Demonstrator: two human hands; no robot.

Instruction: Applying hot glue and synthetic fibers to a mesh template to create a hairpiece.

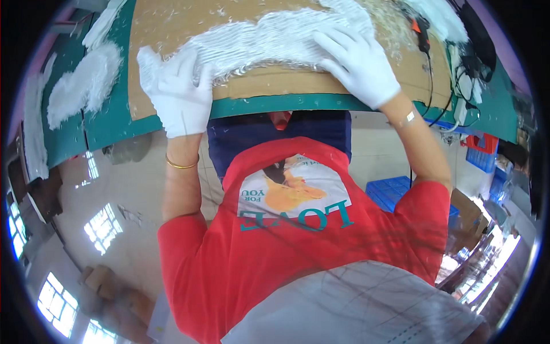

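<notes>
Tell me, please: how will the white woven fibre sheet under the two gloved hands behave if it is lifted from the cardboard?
The white fibre sheet probably droops limply: it lies flat and wavy-edged on the cardboard. It looks thin, so likely light. Loose strands fray along its edge near the left hand and right hand, so it may shed or snag.
</notes>
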